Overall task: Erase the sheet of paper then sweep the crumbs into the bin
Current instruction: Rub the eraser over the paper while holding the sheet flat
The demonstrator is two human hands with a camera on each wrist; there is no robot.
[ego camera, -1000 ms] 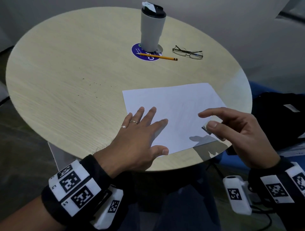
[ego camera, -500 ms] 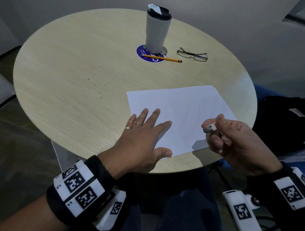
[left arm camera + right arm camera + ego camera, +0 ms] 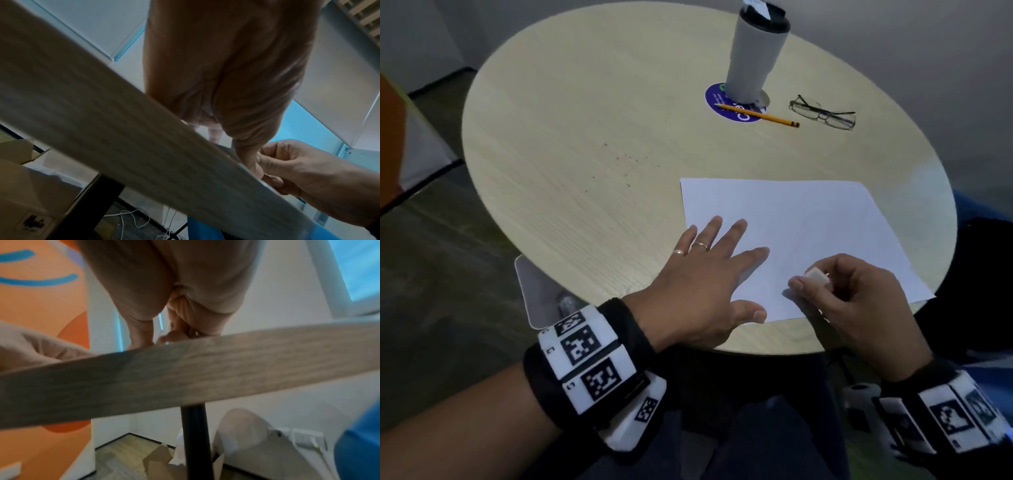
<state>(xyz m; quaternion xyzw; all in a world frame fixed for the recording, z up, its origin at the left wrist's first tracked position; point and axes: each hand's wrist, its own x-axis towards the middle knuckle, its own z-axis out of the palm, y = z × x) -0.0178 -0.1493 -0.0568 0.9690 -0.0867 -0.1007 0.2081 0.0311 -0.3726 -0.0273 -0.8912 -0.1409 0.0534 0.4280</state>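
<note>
A white sheet of paper (image 3: pixel 798 233) lies on the round wooden table (image 3: pixel 585 120), near its front right edge. My left hand (image 3: pixel 709 274) rests flat on the sheet's left part, fingers spread and straight. My right hand (image 3: pixel 835 298) hovers over the sheet's front edge and pinches a small white eraser (image 3: pixel 816 276) between thumb and curled fingers. Dark crumbs (image 3: pixel 626 161) are scattered on the table left of and beyond the paper. From the left wrist view I see my left palm (image 3: pixel 226 73) above the table edge (image 3: pixel 123 129), with the right hand (image 3: pixel 298 167) beside it.
A grey tumbler (image 3: pixel 756 51) stands on a blue round sticker (image 3: pixel 736 108) at the back. A yellow pencil (image 3: pixel 760 115) and a pair of glasses (image 3: pixel 823 114) lie beside it. A pale bin (image 3: pixel 537 291) sits below the table's front left edge. A black bag (image 3: pixel 983 291) is at the right.
My right hand picked up the eraser from the paper's front right area, curled round it and moved left toward my left hand. The left hand stayed flat on the paper.
</note>
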